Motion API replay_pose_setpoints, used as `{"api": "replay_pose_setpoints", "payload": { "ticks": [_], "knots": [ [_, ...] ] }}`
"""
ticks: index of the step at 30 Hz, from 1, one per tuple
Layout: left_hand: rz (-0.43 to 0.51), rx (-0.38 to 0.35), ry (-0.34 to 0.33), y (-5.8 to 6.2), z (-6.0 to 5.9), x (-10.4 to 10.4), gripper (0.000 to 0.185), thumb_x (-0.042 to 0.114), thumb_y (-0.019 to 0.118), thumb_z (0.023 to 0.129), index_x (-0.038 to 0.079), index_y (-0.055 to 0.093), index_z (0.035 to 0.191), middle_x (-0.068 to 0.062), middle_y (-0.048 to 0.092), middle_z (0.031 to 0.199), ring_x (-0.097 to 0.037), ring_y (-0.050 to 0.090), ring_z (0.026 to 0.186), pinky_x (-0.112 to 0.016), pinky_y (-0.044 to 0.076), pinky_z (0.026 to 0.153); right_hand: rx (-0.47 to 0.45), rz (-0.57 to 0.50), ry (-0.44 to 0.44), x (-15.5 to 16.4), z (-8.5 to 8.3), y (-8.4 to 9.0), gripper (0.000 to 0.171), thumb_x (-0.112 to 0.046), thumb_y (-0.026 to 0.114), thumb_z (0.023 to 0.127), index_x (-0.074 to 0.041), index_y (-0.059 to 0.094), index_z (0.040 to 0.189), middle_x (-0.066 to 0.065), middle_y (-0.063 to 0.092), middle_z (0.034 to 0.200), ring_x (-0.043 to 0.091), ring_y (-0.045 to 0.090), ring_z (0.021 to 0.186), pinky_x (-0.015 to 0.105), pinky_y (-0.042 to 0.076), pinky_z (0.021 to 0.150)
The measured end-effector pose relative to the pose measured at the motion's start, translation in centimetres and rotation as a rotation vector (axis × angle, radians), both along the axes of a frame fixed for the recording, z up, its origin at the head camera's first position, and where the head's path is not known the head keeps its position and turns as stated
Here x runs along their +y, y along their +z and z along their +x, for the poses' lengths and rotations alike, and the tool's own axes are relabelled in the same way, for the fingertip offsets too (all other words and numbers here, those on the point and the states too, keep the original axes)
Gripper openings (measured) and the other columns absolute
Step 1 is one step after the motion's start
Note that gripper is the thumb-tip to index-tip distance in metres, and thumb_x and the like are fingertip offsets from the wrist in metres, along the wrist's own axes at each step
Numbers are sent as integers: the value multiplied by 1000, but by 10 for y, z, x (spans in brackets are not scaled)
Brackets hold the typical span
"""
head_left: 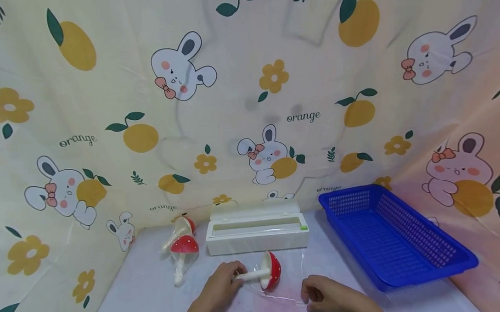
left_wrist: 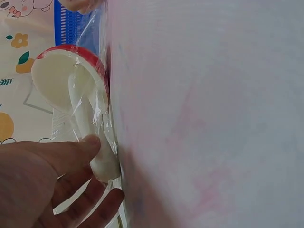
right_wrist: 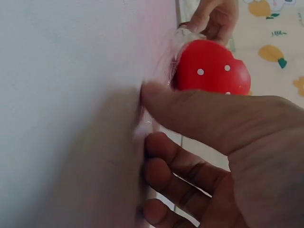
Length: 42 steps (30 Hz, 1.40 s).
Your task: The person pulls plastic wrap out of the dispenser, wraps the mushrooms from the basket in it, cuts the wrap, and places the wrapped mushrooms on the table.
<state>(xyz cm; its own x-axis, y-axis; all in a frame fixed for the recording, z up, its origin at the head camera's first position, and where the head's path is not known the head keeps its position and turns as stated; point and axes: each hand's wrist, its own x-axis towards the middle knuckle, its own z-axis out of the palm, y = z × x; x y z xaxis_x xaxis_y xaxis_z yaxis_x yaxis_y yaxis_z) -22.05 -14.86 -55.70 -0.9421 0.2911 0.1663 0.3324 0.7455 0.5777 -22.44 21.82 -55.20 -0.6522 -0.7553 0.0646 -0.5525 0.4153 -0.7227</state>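
A red toy mushroom point(head_left: 274, 271) with white dots lies on its side on the table, on a sheet of clear plastic film point(head_left: 284, 300). My left hand point(head_left: 222, 283) pinches its white stem point(left_wrist: 85, 114) near the lower end, thumb on top; film clings around the stem and cap in the left wrist view. At the film's right edge my right hand point(head_left: 332, 296) rests low on the table, fingers bent. Its thumb point(right_wrist: 190, 107) and fingertips stand apart in the right wrist view, with the film's edge close by.
Behind the hands stands a white film dispenser box point(head_left: 257, 241), its lid raised. A blue plastic basket point(head_left: 396, 243) is at the right. Two film-wrapped mushrooms lie at the left, the nearer one point(head_left: 185, 245) with its stem forward. A printed curtain point(head_left: 235, 105) hangs behind.
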Motion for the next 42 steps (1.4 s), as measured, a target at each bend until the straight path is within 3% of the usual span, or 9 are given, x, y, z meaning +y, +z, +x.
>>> {"api": "replay_pose_setpoints", "payload": {
  "ticks": [5,8,14,17,22,30,36,39,42],
  "knots": [
    [-2,-9,-4,0,0,0,21,9,81,93,21,72,109,10,68,96,-5,51,86,-30,45,74,14,0,16,-3,-1,5,16,-9,77,97,-20,66,96,-19,55,86,-6,51,78,19,47,66],
    [-2,-11,-5,0,-1,0,21,9,80,93,21,72,109,10,68,95,-5,51,86,-30,45,74,77,-37,26,-6,-3,11,17,-8,76,97,-20,64,96,-20,56,87,-6,53,78,20,49,65],
    [-4,-26,-4,-1,-3,0,20,9,80,94,22,72,108,10,67,95,-6,52,87,-31,46,76,223,-187,55,-18,-7,23,23,0,77,94,-18,62,97,-10,62,87,-3,57,80,24,54,61],
    [-4,-44,-3,0,-4,0,19,10,79,95,21,72,108,10,68,96,-6,52,88,-33,47,77,253,-256,31,-25,-11,26,24,2,76,94,-17,61,98,-6,63,89,-1,59,81,25,55,60],
    [-10,-41,-1,0,-6,-1,18,11,79,95,22,72,108,11,68,96,-7,53,89,-34,48,80,257,-308,-98,-40,-21,29,22,-2,76,97,-18,61,96,-9,63,87,0,59,78,25,54,62],
    [2,-47,17,1,-5,1,17,14,79,96,25,72,107,12,67,95,-7,52,88,-34,48,78,103,-413,-369,-68,-45,20,13,-4,76,98,-9,64,98,-1,63,83,6,60,72,26,55,60],
    [4,-71,6,0,-4,1,23,18,85,91,25,71,107,13,65,93,-8,53,87,-33,47,77,105,-392,-443,-85,-61,7,15,-2,79,96,-8,65,97,-1,65,84,4,60,75,24,55,67],
    [12,-100,0,1,-4,1,28,18,88,87,25,70,107,13,64,93,-9,52,85,-33,46,76,101,-376,-487,-91,-60,5,18,0,80,93,-9,64,96,-2,66,84,5,60,77,24,55,68],
    [-9,-62,-11,3,-4,0,31,12,88,86,24,69,107,12,65,94,-8,52,85,-32,47,75,95,-374,-555,-98,-57,9,22,1,83,91,-9,64,94,-2,66,85,8,61,78,24,54,68]
  ]
}}
